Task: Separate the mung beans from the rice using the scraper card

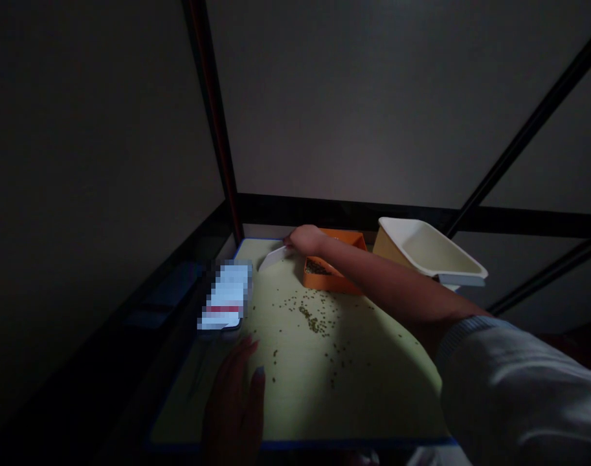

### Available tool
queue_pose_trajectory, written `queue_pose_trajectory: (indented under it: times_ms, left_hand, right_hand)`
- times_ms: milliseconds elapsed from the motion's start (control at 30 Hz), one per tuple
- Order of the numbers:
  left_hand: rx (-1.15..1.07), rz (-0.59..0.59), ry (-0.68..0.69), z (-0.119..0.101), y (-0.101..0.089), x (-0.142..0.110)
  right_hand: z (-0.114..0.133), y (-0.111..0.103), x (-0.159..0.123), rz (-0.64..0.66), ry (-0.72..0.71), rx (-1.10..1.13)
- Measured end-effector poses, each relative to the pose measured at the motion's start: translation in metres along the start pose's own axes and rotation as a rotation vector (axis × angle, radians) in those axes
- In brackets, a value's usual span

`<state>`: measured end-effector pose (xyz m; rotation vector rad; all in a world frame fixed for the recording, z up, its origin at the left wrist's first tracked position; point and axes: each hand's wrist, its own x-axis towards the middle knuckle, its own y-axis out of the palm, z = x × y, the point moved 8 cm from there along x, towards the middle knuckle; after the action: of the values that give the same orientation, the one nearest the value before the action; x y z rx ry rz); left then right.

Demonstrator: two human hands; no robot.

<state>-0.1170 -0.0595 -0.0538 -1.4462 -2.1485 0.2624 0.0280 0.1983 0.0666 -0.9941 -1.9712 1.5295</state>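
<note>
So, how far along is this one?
Done: some small green seeds already lie in the orange tray. In hand: the right hand is at a white scraper by the tray. Left: many seeds remain scattered over the pale green mat, with the left hand resting near them.

The single view comes from a camera worn on the person's head. It faces forward and down, looking along a pale green board (295,401) with blue edging, from the board's near edge at the bottom of the frame to its far edge near mid-height. The person's right sleeve (518,388) and left hand (232,401) enter at close range along the lower edge. The upper half shows a pale wall (353,97) behind a dark frame bar (353,213).
</note>
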Motion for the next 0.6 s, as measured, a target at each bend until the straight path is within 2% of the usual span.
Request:
queue_pose_trajectory:
  times_ms: [200,367,600]
  left_hand:
    - [-0.033,-0.066,-0.006,-0.005,-0.002,-0.006]
    - [-0.078,-0.144,-0.007,0.004,-0.005,-0.009]
    - [-0.143,-0.145,-0.043,0.014,-0.005,-0.006]
  right_hand:
    - [0.017,-0.006,-0.018,-0.055,-0.122,-0.047]
    - [0.034,-0.008,-0.037,-0.064,-0.206,-0.058]
    - [0.051,-0.003,-0.062,-0.096,-0.29,-0.025]
